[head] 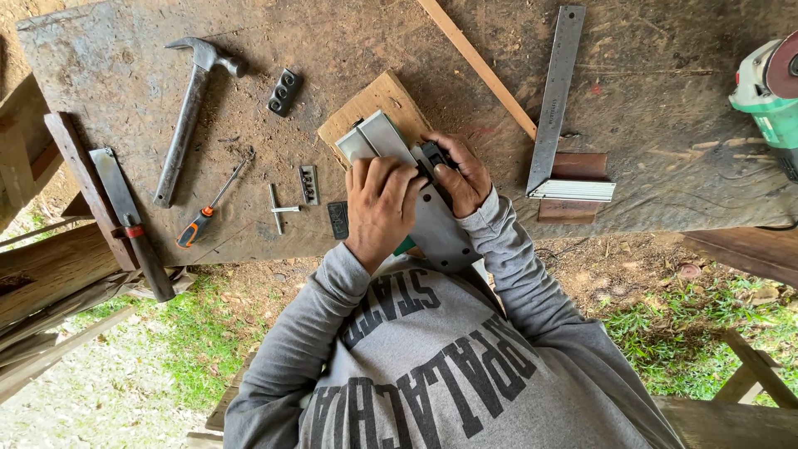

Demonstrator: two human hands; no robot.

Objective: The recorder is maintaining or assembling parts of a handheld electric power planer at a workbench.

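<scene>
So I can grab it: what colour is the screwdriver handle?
Orange and black, on the screwdriver; head view.

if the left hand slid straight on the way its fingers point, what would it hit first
The left hand lies flat on the grey metal piece, fingers pointing up the bench. Straight on, it would likely run along that piece onto the wooden block beneath it; beyond is bare workbench.
</scene>
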